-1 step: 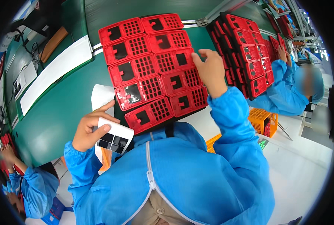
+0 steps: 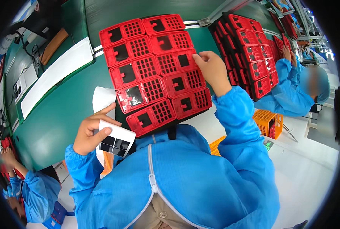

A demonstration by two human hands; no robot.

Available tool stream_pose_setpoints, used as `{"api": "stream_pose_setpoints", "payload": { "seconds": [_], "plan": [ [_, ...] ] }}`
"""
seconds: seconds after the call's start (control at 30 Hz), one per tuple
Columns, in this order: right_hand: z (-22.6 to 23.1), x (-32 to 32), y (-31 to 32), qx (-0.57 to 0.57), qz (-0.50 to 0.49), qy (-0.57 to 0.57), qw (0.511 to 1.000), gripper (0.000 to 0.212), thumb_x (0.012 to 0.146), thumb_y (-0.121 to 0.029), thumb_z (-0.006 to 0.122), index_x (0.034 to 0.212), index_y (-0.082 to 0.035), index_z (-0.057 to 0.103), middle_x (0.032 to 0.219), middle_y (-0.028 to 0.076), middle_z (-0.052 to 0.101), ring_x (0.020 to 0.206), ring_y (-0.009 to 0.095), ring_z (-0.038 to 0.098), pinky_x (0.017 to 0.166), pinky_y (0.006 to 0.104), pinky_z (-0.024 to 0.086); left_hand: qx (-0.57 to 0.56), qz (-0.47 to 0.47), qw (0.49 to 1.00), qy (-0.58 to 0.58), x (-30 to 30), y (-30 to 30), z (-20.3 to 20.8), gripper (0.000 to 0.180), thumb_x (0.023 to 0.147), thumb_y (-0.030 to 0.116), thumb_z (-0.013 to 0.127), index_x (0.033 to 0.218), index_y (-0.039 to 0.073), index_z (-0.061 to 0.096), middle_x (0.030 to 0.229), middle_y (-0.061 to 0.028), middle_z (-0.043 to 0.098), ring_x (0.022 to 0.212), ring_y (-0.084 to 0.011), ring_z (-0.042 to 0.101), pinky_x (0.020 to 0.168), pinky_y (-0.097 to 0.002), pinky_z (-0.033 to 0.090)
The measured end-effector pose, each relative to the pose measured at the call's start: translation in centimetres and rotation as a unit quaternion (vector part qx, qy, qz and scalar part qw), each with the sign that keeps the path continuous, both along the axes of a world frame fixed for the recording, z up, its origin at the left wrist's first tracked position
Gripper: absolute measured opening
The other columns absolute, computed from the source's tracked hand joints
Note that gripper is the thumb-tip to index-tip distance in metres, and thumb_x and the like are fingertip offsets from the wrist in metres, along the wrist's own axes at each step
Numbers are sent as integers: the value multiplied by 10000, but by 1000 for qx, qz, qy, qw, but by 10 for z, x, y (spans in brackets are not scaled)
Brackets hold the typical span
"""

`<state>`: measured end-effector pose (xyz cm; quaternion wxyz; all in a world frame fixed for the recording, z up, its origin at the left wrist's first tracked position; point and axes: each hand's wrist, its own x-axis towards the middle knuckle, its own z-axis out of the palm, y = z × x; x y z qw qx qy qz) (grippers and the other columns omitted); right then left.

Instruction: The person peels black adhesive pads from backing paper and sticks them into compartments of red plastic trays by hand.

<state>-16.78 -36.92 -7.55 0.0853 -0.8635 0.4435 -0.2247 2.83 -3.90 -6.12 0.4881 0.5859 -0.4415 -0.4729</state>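
Observation:
My left hand (image 2: 90,131) is closed on a white sticker sheet (image 2: 125,133) bearing several black square stickers, with the thumb over its upper part. Red plastic panels (image 2: 145,103), each with a grid of holes and a squarish recess, lie in two columns on a black tray before me. A full black square (image 2: 183,60) covers the recess of one panel in the right column. Beside that panel's right edge is my right hand (image 2: 214,72), fingers curled and thumb pointing at the panel. Whether anything is between those fingertips is hidden.
More red panels (image 2: 254,51) on black trays are stacked at the right. White paper (image 2: 103,100) lies by my left hand on the green table (image 2: 63,126). A long white board (image 2: 57,76) lies farther left. Co-workers in blue sit at both sides; an orange crate (image 2: 267,123) stands right.
My right hand has shifted very slightly left, its fingers curled a little more. The panels and the sheet in my left hand appear a few pixels farther left.

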Motion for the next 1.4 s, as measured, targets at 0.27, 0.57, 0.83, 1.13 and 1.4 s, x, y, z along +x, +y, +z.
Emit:
{"api": "stream_pose_setpoints", "payload": {
  "seconds": [0.27, 0.57, 0.83, 1.13, 1.4],
  "plan": [
    [5, -5, -14, 159, 11, -3, 987, 231, 811, -206, 624, 885, 8, 669, 745, 125, 671, 674, 213, 649, 621, 307, 498, 0, 20, 999, -28, -5, 1, 10, 217, 873, 196, 597, 849, 10, 705, 939, -121, 682, 1272, -381, 405, 1030, -481, 314],
    [87, 0, -37, -233, 284, -13, 930, 172, 748, -88, 630, 918, -88, 661, 854, 72, 637, 803, 256, 613, 668, 345, 508, -2, 63, 997, -37, -8, 9, 10, 210, 863, 193, 600, 851, 17, 713, 937, -122, 684, 1262, -368, 422, 1034, -484, 308],
    [59, 60, -15, -258, 561, 168, 768, 197, 695, -124, 633, 888, -100, 656, 961, 38, 595, 907, 200, 547, 787, 323, 470, 8, 79, 995, -56, -9, 9, 18, 203, 860, 188, 601, 855, 21, 716, 954, -107, 685, 1265, -348, 427, 1030, -472, 321],
    [25, 60, -18, -115, 462, -30, 879, 199, 750, -74, 585, 931, -81, 667, 864, 71, 596, 827, 257, 561, 759, 367, 475, 6, 119, 991, -58, -11, 23, 12, 209, 866, 202, 602, 868, 27, 718, 944, -99, 689, 1256, -344, 439, 1041, -467, 307],
    [8, 27, -7, -25, 376, -13, 926, 235, 745, -32, 612, 969, -75, 666, 926, 79, 581, 865, 275, 555, 748, 370, 478, 9, 142, 990, -15, -8, 14, 24, 245, 886, 236, 593, 889, 19, 707, 990, -131, 669, 1268, -320, 424, 660, -333, 574]
  ]
}}
